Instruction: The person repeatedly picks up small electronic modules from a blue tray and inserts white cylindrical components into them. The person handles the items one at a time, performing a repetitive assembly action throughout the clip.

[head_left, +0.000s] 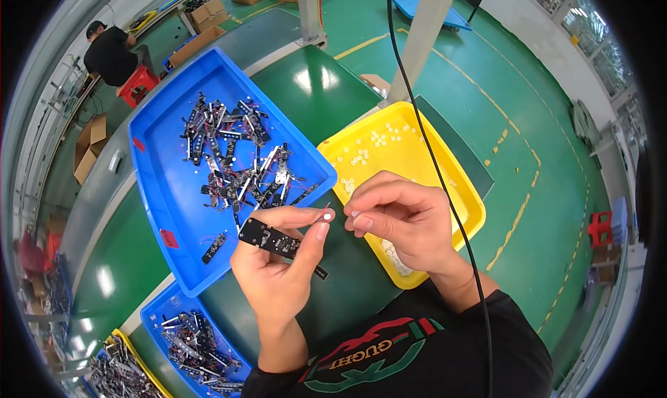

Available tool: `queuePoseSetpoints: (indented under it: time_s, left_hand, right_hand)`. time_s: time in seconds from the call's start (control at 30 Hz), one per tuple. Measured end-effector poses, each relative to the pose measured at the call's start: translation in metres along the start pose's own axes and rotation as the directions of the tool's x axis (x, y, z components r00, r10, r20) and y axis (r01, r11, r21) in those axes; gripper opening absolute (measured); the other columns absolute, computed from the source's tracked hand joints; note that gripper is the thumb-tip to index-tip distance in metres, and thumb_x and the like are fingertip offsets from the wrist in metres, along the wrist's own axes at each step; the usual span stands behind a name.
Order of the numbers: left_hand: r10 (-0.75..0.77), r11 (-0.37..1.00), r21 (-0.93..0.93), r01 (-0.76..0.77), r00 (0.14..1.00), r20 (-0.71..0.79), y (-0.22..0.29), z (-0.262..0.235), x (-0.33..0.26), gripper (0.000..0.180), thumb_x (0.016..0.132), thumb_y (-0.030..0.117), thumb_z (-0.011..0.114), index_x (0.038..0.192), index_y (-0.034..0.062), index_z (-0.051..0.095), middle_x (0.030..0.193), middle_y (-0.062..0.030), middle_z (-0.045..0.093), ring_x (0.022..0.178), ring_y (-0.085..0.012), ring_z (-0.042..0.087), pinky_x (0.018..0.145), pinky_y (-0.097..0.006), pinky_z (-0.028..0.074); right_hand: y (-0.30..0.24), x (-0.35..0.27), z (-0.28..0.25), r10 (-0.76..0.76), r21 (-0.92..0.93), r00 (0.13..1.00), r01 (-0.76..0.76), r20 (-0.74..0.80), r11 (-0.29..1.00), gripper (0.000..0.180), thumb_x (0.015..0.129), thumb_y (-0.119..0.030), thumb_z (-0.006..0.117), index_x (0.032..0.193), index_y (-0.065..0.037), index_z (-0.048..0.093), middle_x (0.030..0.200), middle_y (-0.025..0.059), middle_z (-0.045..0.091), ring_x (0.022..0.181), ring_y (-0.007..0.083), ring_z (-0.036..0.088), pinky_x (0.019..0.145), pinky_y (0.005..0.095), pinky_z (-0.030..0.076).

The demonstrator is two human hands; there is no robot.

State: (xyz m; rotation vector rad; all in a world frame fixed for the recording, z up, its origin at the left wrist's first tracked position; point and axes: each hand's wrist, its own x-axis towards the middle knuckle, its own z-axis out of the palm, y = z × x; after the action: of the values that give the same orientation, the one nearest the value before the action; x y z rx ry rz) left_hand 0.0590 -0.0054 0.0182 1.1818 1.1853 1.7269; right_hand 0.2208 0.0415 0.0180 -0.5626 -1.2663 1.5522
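One board [278, 243] held in left hand [276, 283], near blue tray [167, 176] | white piece [327, 217] at its fingertips | right hand [410, 221]: narrow, hold unclear | risk: loose pinch could drop white piece

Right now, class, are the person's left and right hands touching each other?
Apart: the head view shows a narrow visible gap between the fingertips of the left hand and those of the right hand.
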Motion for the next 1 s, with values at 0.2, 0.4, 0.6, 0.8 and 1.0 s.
queuePoseSetpoints:
  time_s: [0.2,0.4,0.6,0.8,1.0]
  left_hand:
    - [0.138,0.976,0.165,-0.143,0.99,0.038,-0.009,0.012,-0.005,0.024,0.077,-0.01,0.071,0.097,-0.0029,0.06,0.09,-0.0147,0.07,0.071,-0.0122,0.067,0.059,-0.02,0.05]
    - [0.361,0.847,0.366,-0.386,0.922,0.138,-0.011,0.015,-0.003,0.03,0.073,-0.011,0.074,0.099,-0.0024,0.062,0.088,-0.0141,0.071,0.07,-0.0151,0.068,0.058,-0.021,0.05]
    - [0.507,0.711,0.441,-0.547,0.834,0.217,-0.015,0.013,-0.003,0.033,0.069,-0.011,0.075,0.098,0.0009,0.064,0.086,-0.0089,0.073,0.058,-0.0139,0.062,0.052,-0.022,0.044]
    - [0.593,0.556,0.495,-0.668,0.736,0.327,-0.012,0.013,0.0,0.037,0.067,-0.01,0.075,0.099,0.0059,0.065,0.086,-0.006,0.073,0.053,-0.0139,0.057,0.05,-0.024,0.04]
    - [0.525,0.481,0.5,-0.72,0.693,0.493,-0.003,0.011,0.001,0.038,0.07,-0.011,0.075,0.102,0.0016,0.06,0.082,-0.0125,0.072,0.064,-0.0171,0.066,0.052,-0.021,0.038]
  right_hand:
    - [0.008,-0.007,-0.009,-0.056,0.009,0.997,0.056,0.056,0.998,0.02,0.085,0.008,0.064,0.104,0.004,0.065,0.098,0.01,0.062,0.089,0.0132,0.06,0.075,0.0247,0.05]
    - [0.014,-0.01,-0.011,-0.101,-0.07,0.994,0.103,0.028,0.992,0.025,0.085,0.004,0.065,0.109,0.002,0.062,0.097,0.0077,0.062,0.088,0.0102,0.06,0.074,0.0229,0.049]
    - [0.015,-0.013,-0.012,-0.019,0.006,1.0,0.019,0.001,1.0,0.026,0.087,0.001,0.065,0.113,0.001,0.061,0.094,0.0048,0.062,0.086,0.0084,0.059,0.074,0.0226,0.049]
    - [0.01,-0.017,-0.01,0.104,0.047,0.994,-0.104,0.016,0.993,0.024,0.089,-0.004,0.064,0.113,0.001,0.061,0.09,0.0029,0.063,0.079,0.0074,0.059,0.064,0.02,0.048]
    - [0.017,-0.019,-0.015,0.155,0.137,0.987,-0.157,0.029,0.978,0.022,0.089,-0.009,0.065,0.109,-0.001,0.062,0.086,0.0012,0.062,0.075,0.0064,0.057,0.053,0.0196,0.044]
